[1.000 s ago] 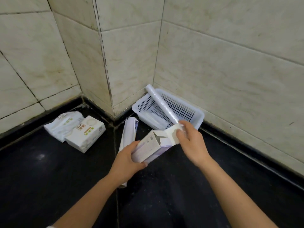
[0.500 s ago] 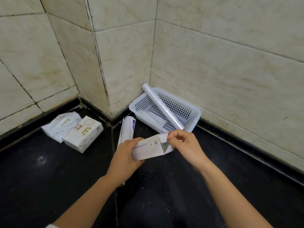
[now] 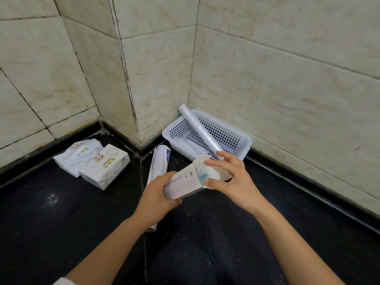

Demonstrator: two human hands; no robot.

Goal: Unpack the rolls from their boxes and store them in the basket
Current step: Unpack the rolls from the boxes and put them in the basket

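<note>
Left hand [image 3: 157, 194] wrapped around the near end of the box [image 3: 186, 182], thumb under, fingers on top, firm grip; box held off the floor, tilted, open end away from the person; right hand [image 3: 230, 179] at the open end, fingers spread and curled, thumb on the lower flap, index on the upper flap, holding the mouth open; white roll [image 3: 210, 173] end visible inside the box mouth, not gripped; second box [image 3: 159, 163] lies on the floor just behind the left hand, partly hidden by it; basket [image 3: 245, 141] sits in the wall corner beyond the hands; one roll [image 3: 198, 128] leans diagonally in it, top end over the far rim; something pale lies flat on the basket bottom, cannot tell what; two tissue packs [image 3: 96, 161] on the black floor [image 3: 61, 223] to the left, touching each other, well apart from the basket
</note>
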